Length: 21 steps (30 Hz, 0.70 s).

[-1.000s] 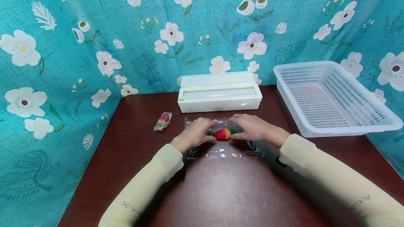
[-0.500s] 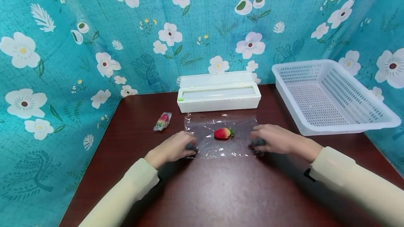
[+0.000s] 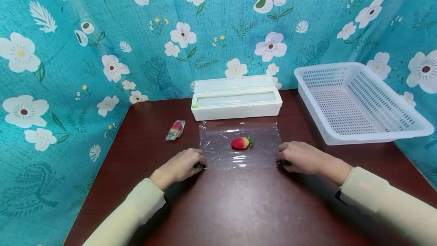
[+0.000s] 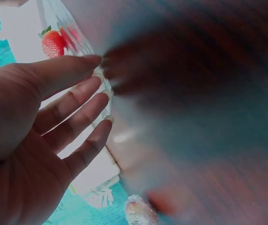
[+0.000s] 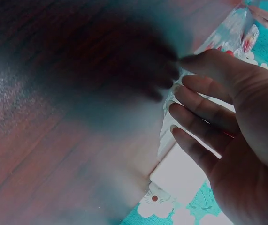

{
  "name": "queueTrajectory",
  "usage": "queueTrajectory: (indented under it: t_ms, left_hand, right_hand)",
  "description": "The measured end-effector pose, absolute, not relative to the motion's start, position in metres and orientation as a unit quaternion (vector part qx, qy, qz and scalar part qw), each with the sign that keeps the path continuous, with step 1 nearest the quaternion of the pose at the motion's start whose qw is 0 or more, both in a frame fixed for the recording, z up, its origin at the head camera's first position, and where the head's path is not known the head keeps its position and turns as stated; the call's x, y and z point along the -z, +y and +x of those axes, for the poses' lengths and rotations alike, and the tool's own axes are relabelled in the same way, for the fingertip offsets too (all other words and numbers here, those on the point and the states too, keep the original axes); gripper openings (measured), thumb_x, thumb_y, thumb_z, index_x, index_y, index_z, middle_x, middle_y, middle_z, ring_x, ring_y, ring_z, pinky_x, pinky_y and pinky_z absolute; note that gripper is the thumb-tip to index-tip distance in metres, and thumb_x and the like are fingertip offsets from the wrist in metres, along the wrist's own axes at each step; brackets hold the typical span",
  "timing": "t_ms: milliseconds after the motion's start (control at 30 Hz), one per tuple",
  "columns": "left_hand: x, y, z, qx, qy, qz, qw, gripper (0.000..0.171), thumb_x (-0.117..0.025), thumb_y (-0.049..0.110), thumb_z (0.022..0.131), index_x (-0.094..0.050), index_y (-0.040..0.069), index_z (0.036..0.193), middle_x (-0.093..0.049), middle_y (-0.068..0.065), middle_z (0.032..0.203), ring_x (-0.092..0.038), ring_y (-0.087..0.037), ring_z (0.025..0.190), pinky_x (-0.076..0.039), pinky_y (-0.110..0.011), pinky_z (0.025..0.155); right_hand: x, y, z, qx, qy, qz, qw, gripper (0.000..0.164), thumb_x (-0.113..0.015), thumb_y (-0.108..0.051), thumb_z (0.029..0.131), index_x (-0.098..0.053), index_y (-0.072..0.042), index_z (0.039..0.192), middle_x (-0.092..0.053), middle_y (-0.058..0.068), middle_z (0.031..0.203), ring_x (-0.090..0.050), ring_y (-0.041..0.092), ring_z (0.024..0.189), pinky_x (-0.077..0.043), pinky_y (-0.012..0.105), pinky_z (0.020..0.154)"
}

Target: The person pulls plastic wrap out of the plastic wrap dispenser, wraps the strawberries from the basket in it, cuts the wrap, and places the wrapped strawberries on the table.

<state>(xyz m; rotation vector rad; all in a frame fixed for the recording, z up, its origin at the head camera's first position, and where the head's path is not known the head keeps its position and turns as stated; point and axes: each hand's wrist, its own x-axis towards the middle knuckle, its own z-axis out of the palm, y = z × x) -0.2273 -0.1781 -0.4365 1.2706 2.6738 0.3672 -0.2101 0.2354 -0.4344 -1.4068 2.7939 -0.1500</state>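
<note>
A sheet of cling film [image 3: 220, 156] lies spread on the dark table, and a red strawberry [image 3: 240, 143] with green leaves rests on its middle. My left hand [image 3: 181, 164] pinches the film's near left corner between thumb and fingers. At the near right corner, my right hand [image 3: 301, 157] pinches the film in the same way. In the left wrist view, the thumb [image 4: 72, 68] meets the film edge beside the strawberry [image 4: 52, 44]. The right wrist view shows the right thumb [image 5: 209, 61] at the film edge, its other fingers loosely bent.
A white cling film dispenser box [image 3: 237, 110] with its lid raised stands behind the sheet. To the left lies a film-wrapped strawberry [image 3: 175, 130]. At the right is a white perforated plastic basket [image 3: 379, 139]. A flowered teal curtain [image 3: 218, 22] hangs behind the table.
Both hands have moved apart from beside the strawberry to the film's near corners and taken hold of them. The film lies flatter, with the strawberry left on it.
</note>
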Motion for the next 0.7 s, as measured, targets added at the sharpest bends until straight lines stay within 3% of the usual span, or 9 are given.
queueTrajectory:
  t_ms: [267,433,700]
  left_hand:
    - [0.4416,-0.1790,-0.2285,-0.130,0.893,0.428,0.053,0.013,-0.078,-0.001,0.087,-0.079,0.010,0.094,-0.070,-0.002,0.091,-0.065,-0.013,0.083,-0.059,-0.032,0.076]
    - [0.4425,-0.1809,-0.2297,-0.153,0.890,0.426,0.051,0.016,-0.075,-0.004,0.088,-0.079,0.010,0.096,-0.073,0.000,0.093,-0.066,-0.014,0.085,-0.058,-0.033,0.080]
    - [0.4388,-0.1859,-0.2341,-0.193,0.890,0.408,0.069,0.011,-0.077,0.001,0.089,-0.077,0.010,0.096,-0.075,0.001,0.093,-0.066,-0.008,0.084,-0.058,-0.031,0.083]
  right_hand:
    - [0.4377,0.2350,-0.2111,0.040,0.894,-0.447,-0.016,0.021,-0.082,0.000,0.077,-0.072,-0.016,0.086,-0.062,-0.006,0.082,-0.062,0.015,0.073,-0.052,0.033,0.060]
    - [0.4386,0.2381,-0.2120,0.063,0.905,-0.421,0.007,0.021,-0.078,0.001,0.081,-0.071,-0.018,0.084,-0.060,-0.009,0.081,-0.058,0.010,0.073,-0.049,0.031,0.060]
    - [0.4370,0.2420,-0.2125,0.106,0.917,-0.383,0.025,0.018,-0.079,-0.003,0.085,-0.074,-0.019,0.090,-0.064,-0.012,0.087,-0.060,0.006,0.077,-0.055,0.033,0.067]
